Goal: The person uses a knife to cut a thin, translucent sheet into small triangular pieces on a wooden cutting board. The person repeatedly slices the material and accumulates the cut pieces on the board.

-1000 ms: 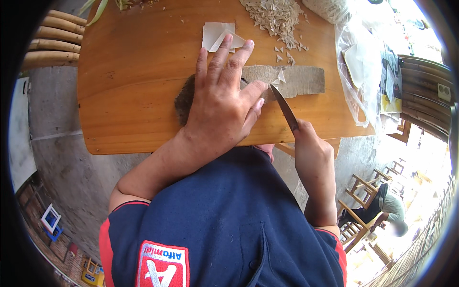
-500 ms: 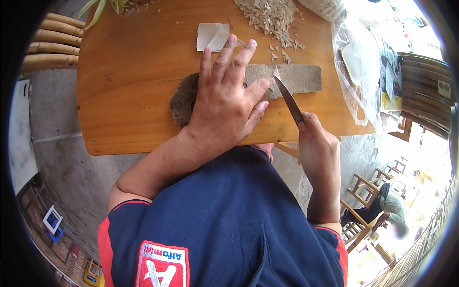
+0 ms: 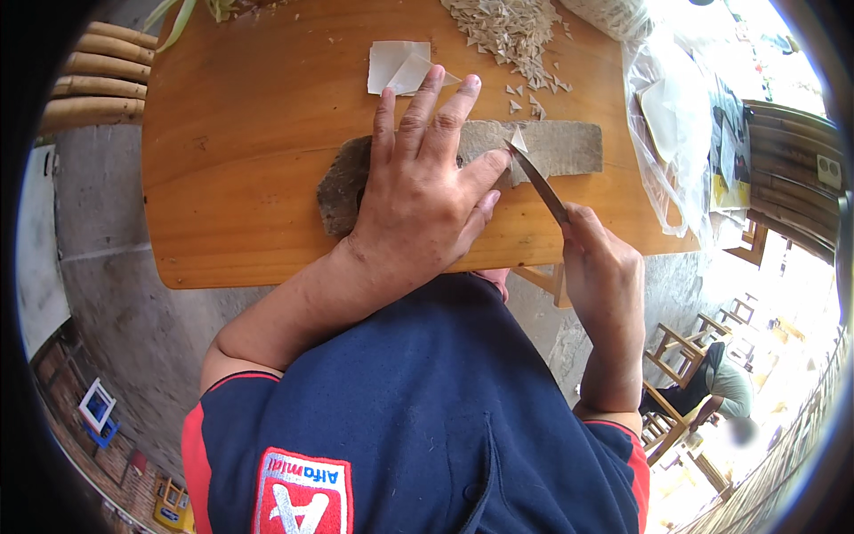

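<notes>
My left hand lies palm down across a worn grey-brown wooden board, its fingers spread. The forefinger tip presses on the board beside the knife tip; whatever lies under it is hidden. In my right hand is a small knife, gripped by its handle, the blade slanting up and left onto the board. Just past the blade tip stands a small white triangular piece. Thin whitish sheets lie beyond my left fingertips, overlapping on the table.
A heap of small whitish cut triangles covers part of the far wooden table, with some scattered nearer. Clear plastic bags rest along its right side. Green strips lie far left. Another person bends near wooden stools at right.
My right hand and the knife have shifted slightly right and down. The blade tip now sits closer to my left forefinger. My left hand stays nearly in place.
</notes>
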The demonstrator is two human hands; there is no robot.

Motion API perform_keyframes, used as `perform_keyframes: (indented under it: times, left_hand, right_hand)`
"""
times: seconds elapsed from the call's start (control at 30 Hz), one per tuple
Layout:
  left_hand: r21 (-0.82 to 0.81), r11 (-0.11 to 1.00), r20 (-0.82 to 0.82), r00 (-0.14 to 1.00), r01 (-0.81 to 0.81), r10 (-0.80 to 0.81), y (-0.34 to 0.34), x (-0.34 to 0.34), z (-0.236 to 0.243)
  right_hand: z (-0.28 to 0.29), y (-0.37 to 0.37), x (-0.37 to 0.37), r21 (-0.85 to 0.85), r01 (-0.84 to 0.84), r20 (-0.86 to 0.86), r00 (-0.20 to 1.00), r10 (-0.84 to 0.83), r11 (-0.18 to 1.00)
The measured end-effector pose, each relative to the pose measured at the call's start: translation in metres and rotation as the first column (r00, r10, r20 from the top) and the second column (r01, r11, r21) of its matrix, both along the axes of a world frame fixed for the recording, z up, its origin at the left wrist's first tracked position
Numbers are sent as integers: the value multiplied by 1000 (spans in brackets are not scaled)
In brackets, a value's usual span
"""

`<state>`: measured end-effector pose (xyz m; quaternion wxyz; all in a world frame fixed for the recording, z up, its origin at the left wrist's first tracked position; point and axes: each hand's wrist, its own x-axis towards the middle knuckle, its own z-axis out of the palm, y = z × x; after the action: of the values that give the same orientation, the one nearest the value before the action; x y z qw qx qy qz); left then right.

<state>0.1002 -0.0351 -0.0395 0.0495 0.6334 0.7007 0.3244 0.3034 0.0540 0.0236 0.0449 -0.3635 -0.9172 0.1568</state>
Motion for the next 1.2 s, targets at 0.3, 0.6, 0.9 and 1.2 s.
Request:
perform_keyframes:
  times: [0.3,0.6,0.9,1.2]
  left_hand:
    - [4,1000,6,1000,-10,10,0,-1,0]
    - [5,1000,8,1000,-14,14,0,-1,1]
    - [43,998,81,996,-46,42,0,-3,-3]
    - [49,995,101,991,-88,82,18,0,9]
  right_hand:
    - [7,10,-2,53,-44,90,995,39,998]
    - [3,12,-2,60,-57,76,996,52,997]
    - [-2,8,19,-131,94,-45,994,-101,987]
    - [2,10,14,-122,-3,-94,996,-9,993]
